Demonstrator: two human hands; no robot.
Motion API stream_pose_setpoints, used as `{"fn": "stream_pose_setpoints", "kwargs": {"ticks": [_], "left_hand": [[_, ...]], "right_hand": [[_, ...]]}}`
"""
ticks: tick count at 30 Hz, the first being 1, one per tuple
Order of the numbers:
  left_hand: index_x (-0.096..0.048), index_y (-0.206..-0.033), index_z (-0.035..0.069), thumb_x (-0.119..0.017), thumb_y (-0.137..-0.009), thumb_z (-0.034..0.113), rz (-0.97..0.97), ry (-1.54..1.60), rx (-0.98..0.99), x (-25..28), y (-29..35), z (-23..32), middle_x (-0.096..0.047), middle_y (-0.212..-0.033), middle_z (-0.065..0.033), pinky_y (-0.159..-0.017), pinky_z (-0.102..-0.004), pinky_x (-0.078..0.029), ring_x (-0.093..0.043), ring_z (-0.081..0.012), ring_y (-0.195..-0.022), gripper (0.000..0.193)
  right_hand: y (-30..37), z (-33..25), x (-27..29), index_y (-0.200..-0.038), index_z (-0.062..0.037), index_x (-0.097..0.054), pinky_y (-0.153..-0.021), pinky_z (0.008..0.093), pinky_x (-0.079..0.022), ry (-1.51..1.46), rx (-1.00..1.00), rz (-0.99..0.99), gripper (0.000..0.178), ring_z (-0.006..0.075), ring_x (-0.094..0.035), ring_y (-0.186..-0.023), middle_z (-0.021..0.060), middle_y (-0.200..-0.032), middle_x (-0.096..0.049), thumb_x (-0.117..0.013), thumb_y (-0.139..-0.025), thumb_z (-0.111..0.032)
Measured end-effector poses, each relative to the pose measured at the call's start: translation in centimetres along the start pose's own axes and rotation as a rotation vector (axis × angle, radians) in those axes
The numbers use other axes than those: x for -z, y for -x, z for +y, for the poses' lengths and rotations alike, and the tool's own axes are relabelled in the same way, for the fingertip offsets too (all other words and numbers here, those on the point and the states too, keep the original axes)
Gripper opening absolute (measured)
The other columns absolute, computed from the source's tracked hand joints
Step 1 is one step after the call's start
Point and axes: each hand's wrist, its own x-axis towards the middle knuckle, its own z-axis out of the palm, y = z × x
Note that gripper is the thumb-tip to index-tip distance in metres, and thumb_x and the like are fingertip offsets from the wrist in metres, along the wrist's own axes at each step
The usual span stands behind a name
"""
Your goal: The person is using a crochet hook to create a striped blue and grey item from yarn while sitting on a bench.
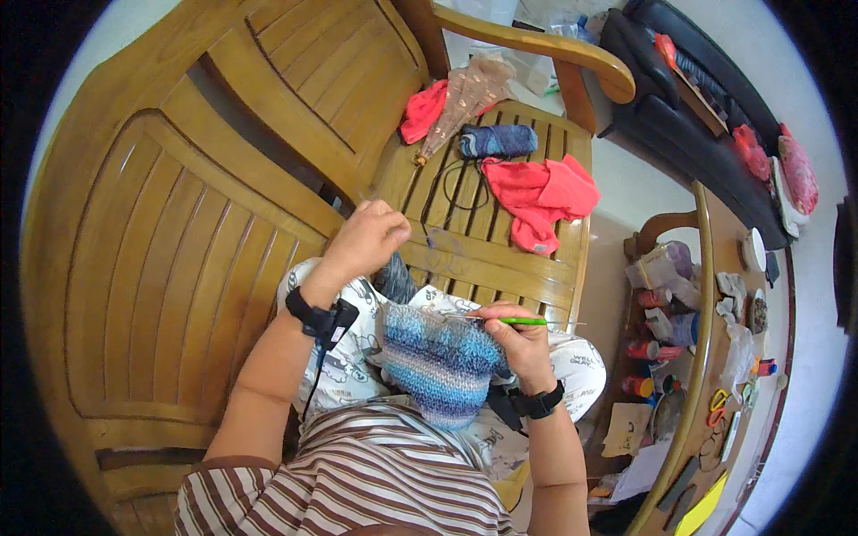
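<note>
My right hand [520, 347] grips a green-handled crochet hook [523, 321], whose thin metal shaft points left along the top edge of the crocheted piece. That piece [442, 362], striped in light blue, navy, grey and white, hangs from my right fingers over my lap. My left hand [368, 239] is raised up and left of the piece, fingers curled together; whatever they pinch is too small to make out. Dark grey yarn [393, 280] lies just below my left hand, between it and the work.
On the slatted wooden bench [536, 279] lie a blue yarn skein [498, 141], a coral-red cloth [543, 195], a dark cable loop and a folded brown umbrella [465, 98]. At right stands a cluttered table with orange-handled scissors [717, 406]; a black sofa [688, 134] is beyond.
</note>
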Motion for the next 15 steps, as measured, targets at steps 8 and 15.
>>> {"fn": "stream_pose_setpoints", "kwargs": {"ticks": [8, 15], "left_hand": [[-0.017, -0.14, 0.012, -0.043, -0.091, 0.039, -0.454, 0.763, 0.086, -4.3, 1.8, 3.3, -0.033, -0.134, -0.0125, -0.072, -0.0265, -0.048, -0.047, -0.0215, -0.111, 0.062], [-0.02, -0.138, 0.009, -0.036, -0.09, 0.051, -0.423, 1.063, -0.043, -8.3, 2.0, 3.0, -0.037, -0.131, -0.0135, -0.087, -0.0357, -0.042, -0.045, -0.0235, -0.113, 0.066]], "right_hand": [[0.0, -0.1, 0.0, -0.095, -0.0009, -0.064, -0.077, 0.0256, -0.045, 0.074, -0.014, 0.012, 0.015, 0.0148, -0.057, -0.088, 0.0086, -0.092, -0.063, -0.059, -0.081, -0.002], [-0.2, -0.1, -0.1, -0.094, 0.0001, -0.064, -0.077, 0.0266, -0.045, 0.002, -0.021, -0.001, 0.014, 0.0157, -0.058, -0.085, 0.0097, -0.09, -0.064, -0.06, -0.08, -0.002]]}}
